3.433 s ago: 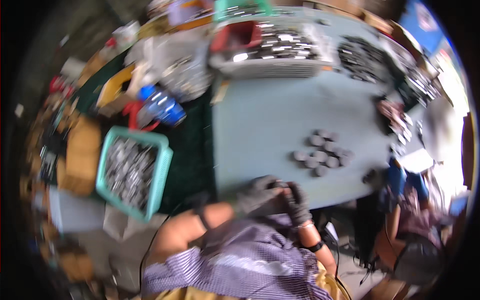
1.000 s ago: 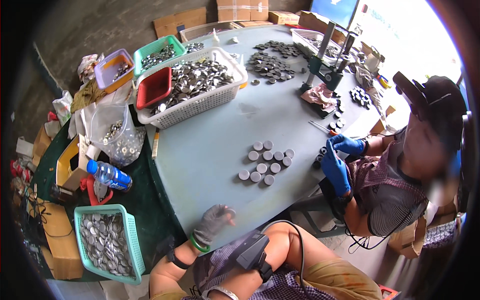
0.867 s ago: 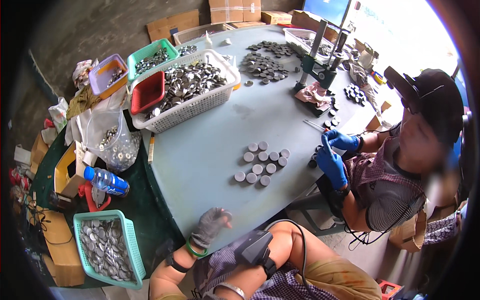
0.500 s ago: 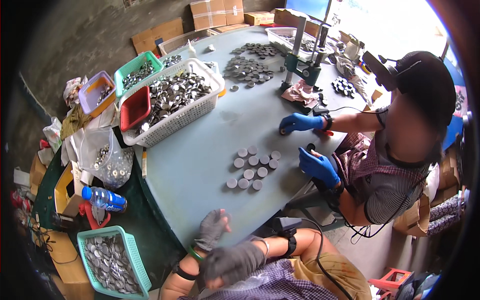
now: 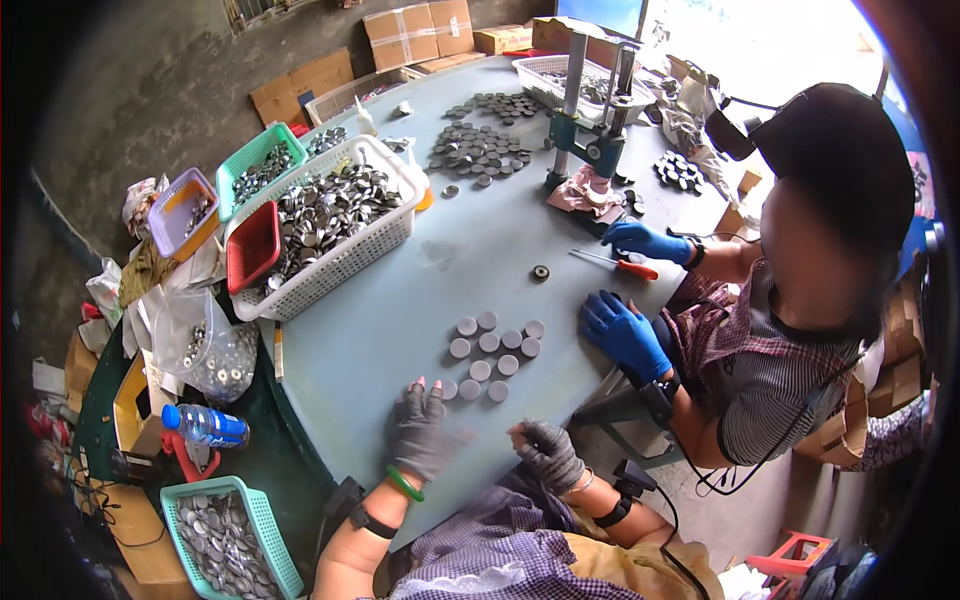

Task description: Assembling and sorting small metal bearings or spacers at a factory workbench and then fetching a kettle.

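Note:
Several grey round metal caps (image 5: 489, 343) lie in a loose group on the table in front of me. My left hand (image 5: 418, 437), in a grey fingertip-less glove, reaches flat over the table with its fingers stretched out. Its fingertips are beside the nearest cap (image 5: 447, 390) of the group. My right hand (image 5: 549, 455), gloved alike, hovers near the table's front edge with its fingers curled in. Whatever it may hold is hidden.
A co-worker in blue gloves (image 5: 625, 335) sits at the right, near a screwdriver (image 5: 635, 270), a dark round part (image 5: 541, 273) and a hand press (image 5: 590, 150). A white basket (image 5: 335, 255) of caps stands at the left. Below it are a bottle (image 5: 207, 425) and a green basket (image 5: 283, 563).
My left hand has moved forward to the caps, and my right hand has swung right, away from my body. The co-worker has let go of a round part, which lies on the table.

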A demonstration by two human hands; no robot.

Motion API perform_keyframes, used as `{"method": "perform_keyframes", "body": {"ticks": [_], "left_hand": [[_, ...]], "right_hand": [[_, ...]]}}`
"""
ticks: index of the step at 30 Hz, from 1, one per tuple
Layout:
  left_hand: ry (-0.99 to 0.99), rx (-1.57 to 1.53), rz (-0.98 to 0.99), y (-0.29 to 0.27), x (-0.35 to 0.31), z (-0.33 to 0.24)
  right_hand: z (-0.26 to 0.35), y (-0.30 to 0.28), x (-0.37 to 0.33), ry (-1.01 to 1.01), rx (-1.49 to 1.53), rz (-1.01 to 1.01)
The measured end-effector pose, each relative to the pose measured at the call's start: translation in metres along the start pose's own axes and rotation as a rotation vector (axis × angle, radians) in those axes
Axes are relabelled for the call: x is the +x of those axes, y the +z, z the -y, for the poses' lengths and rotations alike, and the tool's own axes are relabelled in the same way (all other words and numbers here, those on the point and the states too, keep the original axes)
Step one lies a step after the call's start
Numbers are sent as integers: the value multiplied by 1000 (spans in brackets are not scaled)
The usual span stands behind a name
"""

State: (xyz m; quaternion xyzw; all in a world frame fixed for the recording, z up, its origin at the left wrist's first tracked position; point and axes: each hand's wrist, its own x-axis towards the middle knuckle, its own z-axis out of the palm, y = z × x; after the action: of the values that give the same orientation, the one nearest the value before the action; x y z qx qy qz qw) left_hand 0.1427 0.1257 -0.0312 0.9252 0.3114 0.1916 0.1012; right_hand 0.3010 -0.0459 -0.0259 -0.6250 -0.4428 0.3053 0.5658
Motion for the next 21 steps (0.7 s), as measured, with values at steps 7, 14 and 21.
{"method": "perform_keyframes", "body": {"ticks": [7,14,21], "left_hand": [[-96,66,348,7,50,-31],[-124,93,290,31,76,-40],[-17,-78,-5,38,79,-13]], "right_hand": [[-8,-37,97,-300,-610,-387],[-34,-70,246,219,-1320,-49],[-74,-54,282,83,-1502,127]]}}
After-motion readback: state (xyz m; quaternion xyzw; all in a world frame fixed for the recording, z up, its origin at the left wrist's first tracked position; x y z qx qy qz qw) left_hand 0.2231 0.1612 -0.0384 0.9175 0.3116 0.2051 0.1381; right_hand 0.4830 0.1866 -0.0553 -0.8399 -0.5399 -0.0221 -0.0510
